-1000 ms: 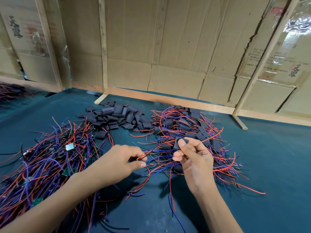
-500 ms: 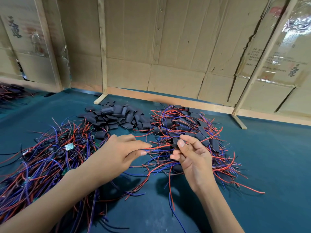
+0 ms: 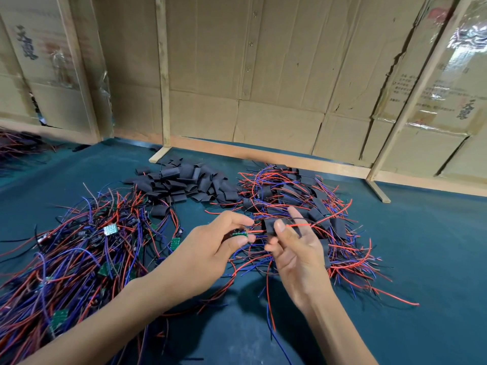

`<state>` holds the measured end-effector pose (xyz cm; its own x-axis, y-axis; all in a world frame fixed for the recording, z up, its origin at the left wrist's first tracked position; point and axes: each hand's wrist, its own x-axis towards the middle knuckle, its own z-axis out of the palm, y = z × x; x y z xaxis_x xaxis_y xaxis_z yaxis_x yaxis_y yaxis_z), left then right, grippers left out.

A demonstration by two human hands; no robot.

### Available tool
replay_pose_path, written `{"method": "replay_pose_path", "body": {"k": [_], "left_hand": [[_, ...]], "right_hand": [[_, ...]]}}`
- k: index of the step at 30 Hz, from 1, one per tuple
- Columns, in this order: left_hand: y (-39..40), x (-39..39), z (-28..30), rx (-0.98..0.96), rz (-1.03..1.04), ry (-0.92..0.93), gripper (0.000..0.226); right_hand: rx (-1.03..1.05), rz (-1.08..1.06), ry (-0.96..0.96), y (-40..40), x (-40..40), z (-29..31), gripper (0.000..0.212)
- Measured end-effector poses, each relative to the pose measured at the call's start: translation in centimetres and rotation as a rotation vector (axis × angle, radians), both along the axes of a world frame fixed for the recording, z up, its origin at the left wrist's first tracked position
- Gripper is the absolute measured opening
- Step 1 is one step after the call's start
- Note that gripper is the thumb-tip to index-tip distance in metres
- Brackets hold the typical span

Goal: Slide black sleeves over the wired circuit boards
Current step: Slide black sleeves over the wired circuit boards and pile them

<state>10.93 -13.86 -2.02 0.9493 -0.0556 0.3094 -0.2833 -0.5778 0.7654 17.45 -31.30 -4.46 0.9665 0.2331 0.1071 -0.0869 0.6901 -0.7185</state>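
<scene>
My left hand (image 3: 210, 246) pinches a small green circuit board (image 3: 238, 234) with red wires running off to the right. My right hand (image 3: 295, 243) holds a black sleeve (image 3: 269, 226) between thumb and fingers, just right of the board. A red wire (image 3: 297, 225) passes through the sleeve and comes out past my thumb. The sleeve sits on the wires, a short gap from the board. Other wires from this board hang down below my hands.
A heap of bare wired boards (image 3: 87, 248) lies at the left. Loose black sleeves (image 3: 184, 184) are piled at the back centre. Sleeved boards with wires (image 3: 303, 206) lie behind my right hand. Cardboard walls with wooden posts (image 3: 164, 75) close off the green table (image 3: 421, 246).
Both hands have lifted and come closer together. The red wire has gone through the sleeve and now sticks out on its right side. The green board now shows in my left fingers.
</scene>
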Motion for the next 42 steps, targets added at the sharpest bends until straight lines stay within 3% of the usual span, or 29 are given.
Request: {"method": "replay_pose_path", "body": {"k": [3,8,16,26,29,34,42], "left_hand": [[-0.2,-0.1,-0.2,-0.052,-0.004,0.012,0.030],[-0.9,0.2,-0.8,-0.100,0.158,-0.086,0.016],[-1.5,-0.2,-1.5,0.008,0.231,-0.381,0.016],[-2.3,0.1,-2.2,0.015,0.276,-0.631,0.011],[-2.5,0.2,-2.2,-0.037,0.291,-0.608,0.009],[-2.7,0.3,-2.3,-0.055,0.285,-0.592,0.018],[-2.7,0.4,-2.6,-0.003,0.279,-0.642,0.019]], "right_hand": [[-0.113,-0.055,-0.047,0.1,0.1,-0.1,0.078],[-0.153,0.010,-0.052,0.5,-0.1,-0.5,0.055],[-0.127,0.125,0.075,0.6,-0.3,-0.5,0.024],[-0.086,0.185,0.224,0.7,-0.7,-0.2,0.029],[-0.061,0.183,0.258,0.6,-0.7,-0.2,0.038],[-0.089,0.209,0.254,0.6,-0.7,-0.3,0.023],[-0.058,0.215,0.250,0.5,-0.6,-0.5,0.054]]}}
